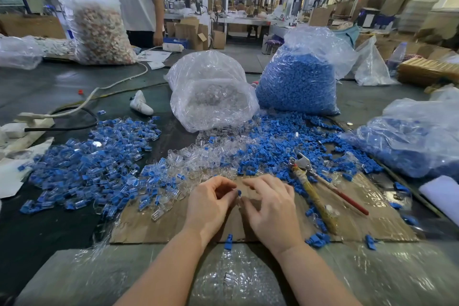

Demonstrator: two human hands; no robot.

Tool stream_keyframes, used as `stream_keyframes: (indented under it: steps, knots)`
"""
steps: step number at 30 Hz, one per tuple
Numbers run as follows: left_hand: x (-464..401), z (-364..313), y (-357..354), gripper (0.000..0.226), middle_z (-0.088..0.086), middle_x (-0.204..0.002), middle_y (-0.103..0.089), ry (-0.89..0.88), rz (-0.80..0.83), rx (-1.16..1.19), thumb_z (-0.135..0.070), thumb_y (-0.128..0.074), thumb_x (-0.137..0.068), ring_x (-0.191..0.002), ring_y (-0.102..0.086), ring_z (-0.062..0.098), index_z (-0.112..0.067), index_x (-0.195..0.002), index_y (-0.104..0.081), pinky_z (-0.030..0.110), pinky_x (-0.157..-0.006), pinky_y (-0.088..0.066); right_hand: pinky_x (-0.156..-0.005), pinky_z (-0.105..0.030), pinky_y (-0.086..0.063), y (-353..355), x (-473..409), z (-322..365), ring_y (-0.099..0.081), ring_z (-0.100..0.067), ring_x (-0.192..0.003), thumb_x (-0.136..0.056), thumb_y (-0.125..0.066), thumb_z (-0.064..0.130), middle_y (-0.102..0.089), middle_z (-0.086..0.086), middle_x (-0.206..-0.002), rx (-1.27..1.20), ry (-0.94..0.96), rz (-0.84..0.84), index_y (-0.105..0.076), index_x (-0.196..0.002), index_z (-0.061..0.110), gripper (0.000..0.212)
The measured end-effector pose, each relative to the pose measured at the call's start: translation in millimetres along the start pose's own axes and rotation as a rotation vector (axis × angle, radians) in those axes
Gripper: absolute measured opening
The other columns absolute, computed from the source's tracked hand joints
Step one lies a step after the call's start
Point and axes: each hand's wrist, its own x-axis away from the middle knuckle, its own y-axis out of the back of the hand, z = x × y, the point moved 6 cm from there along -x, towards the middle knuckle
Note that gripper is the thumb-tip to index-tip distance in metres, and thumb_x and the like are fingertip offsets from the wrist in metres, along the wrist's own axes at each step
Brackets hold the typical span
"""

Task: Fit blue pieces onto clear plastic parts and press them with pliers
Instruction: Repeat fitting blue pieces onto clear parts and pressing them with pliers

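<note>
1. My left hand (211, 202) hovers over the cardboard sheet (159, 225) on the bench (44, 228), fingers curled in, its grip pinched on a small blue piece (239, 193) that shows at my fingertips.
2. My right hand (269, 208) sits just beside the left, fingers bent toward the same spot; whether its grip is clamped on anything I cannot tell, since any clear part between my hands is too hard to make out.
3. The pliers (313, 187) lie untouched on the cardboard to the right of my right hand, metal head pointing away from me, one handle wrapped in yellowish tape, the other red.
4. Loose blue pieces (280, 149) spread across the bench beyond and to the right of my hands, reaching the pliers.
5. Loose clear plastic parts (198, 160) lie in a heap just beyond my hands.
6. To my left, a broad pile of clear parts with blue fitted in them (94, 164) covers the bench.
7. Farther back stand a bag of clear parts (211, 97) and, beside it on the right, a bag of blue pieces (298, 82).
8. A third bag holding blue pieces (409, 136) lies at the far right.
9. One stray blue piece (228, 241) rests at the cardboard's near edge, between my wrists.
</note>
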Motion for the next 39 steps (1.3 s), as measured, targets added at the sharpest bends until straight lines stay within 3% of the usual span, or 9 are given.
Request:
stream_keyframes:
  steps: [5, 9, 13, 16, 18, 21, 25, 31, 39]
  knots:
    - [0, 2, -1, 0.014, -0.003, -0.069, -0.068, 0.056, 0.004, 0.076, -0.001, -0.068, -0.08, -0.058, -0.061, -0.006, -0.015, -0.079, -0.066, 0.005, -0.055, -0.043, -0.099, -0.036, -0.029, 22, -8, -32, -0.047, -0.019, -0.115, -0.087, -0.062, 0.026, -0.053, -0.002, -0.121, 0.209, -0.257, -0.021, -0.056, -0.123, 0.019, 0.038]
    - [-2, 3, -1, 0.017, -0.001, -0.074, -0.069, 0.07, 0.007, 0.067, -0.002, -0.068, -0.081, -0.062, -0.064, -0.001, -0.019, -0.08, -0.065, 0.008, -0.058, -0.046, -0.11, -0.049, -0.021, 40, -6, -79, -0.032, -0.027, -0.133, -0.094, -0.036, 0.05, -0.035, -0.011, -0.144, 0.513, -0.612, 0.213, -0.03, -0.14, 0.019, 0.055]
    - [-3, 6, 0, 0.014, 0.002, -0.078, -0.07, 0.087, -0.003, 0.051, -0.003, -0.067, -0.082, -0.073, -0.067, 0.011, -0.017, -0.081, -0.066, 0.018, -0.067, -0.053, -0.111, -0.059, -0.007, 42, 5, -104, -0.018, -0.031, -0.141, -0.092, -0.027, 0.061, -0.019, -0.013, -0.154, 0.506, -0.803, 0.44, -0.01, -0.149, 0.016, 0.075]
    - [-5, 5, 1, 0.011, 0.006, -0.08, -0.07, 0.114, 0.003, 0.079, -0.002, -0.065, -0.083, -0.075, -0.068, 0.018, -0.013, -0.085, -0.066, 0.022, -0.069, -0.056, -0.11, -0.059, -0.006, 41, 7, -107, -0.02, -0.03, -0.14, -0.092, -0.034, 0.057, -0.019, -0.011, -0.154, 0.524, -0.793, 0.476, -0.004, -0.149, 0.017, 0.076]
    - [-7, 4, 2, 0.011, 0.007, -0.079, -0.07, 0.133, 0.003, 0.094, -0.001, -0.064, -0.083, -0.072, -0.067, 0.017, -0.011, -0.084, -0.065, 0.02, -0.065, -0.055, -0.111, -0.058, -0.011, 41, 5, -105, -0.026, -0.029, -0.137, -0.093, -0.035, 0.052, -0.026, -0.012, -0.151, 0.546, -0.745, 0.444, -0.015, -0.147, 0.014, 0.069]
    - [-8, 2, 3, 0.008, 0.011, -0.076, -0.07, 0.162, -0.008, 0.119, 0.0, -0.063, -0.084, -0.063, -0.063, 0.014, -0.007, -0.085, -0.065, 0.02, -0.061, -0.054, -0.103, -0.047, -0.035, 46, -1, -97, -0.041, -0.029, -0.12, -0.094, -0.036, 0.048, -0.044, -0.015, -0.132, 0.58, -0.648, 0.36, -0.039, -0.126, 0.012, 0.048]
    - [-13, 4, 5, 0.005, 0.017, -0.073, -0.067, 0.245, -0.045, 0.263, 0.002, -0.062, -0.085, -0.052, -0.059, 0.013, -0.003, -0.087, -0.063, 0.021, -0.049, -0.051, -0.088, -0.035, -0.04, 54, -11, -79, -0.048, -0.026, -0.107, -0.095, -0.036, 0.046, -0.051, -0.01, -0.114, 0.546, -0.516, 0.276, -0.043, -0.108, 0.013, 0.036]
    - [-21, 7, 1, 0.008, 0.009, -0.064, -0.063, 0.366, -0.048, 0.495, 0.002, -0.063, -0.083, -0.051, -0.057, 0.016, -0.005, -0.085, -0.062, 0.03, -0.048, -0.048, -0.053, -0.021, -0.03, 37, -19, -37, -0.044, -0.009, -0.065, -0.098, -0.036, 0.037, -0.049, 0.002, -0.08, 0.051, -0.418, 0.525, -0.043, -0.08, 0.02, 0.026]
    - [-28, 3, 4, 0.017, 0.009, -0.064, -0.063, 0.37, -0.118, 0.532, 0.008, -0.062, -0.082, -0.051, -0.058, 0.013, -0.007, -0.074, -0.062, 0.024, -0.05, -0.051, -0.059, -0.03, -0.029, 28, -11, -6, -0.04, -0.019, -0.06, -0.095, -0.042, 0.028, -0.046, -0.005, -0.069, -0.312, -0.465, 0.695, -0.042, -0.067, 0.015, 0.031]
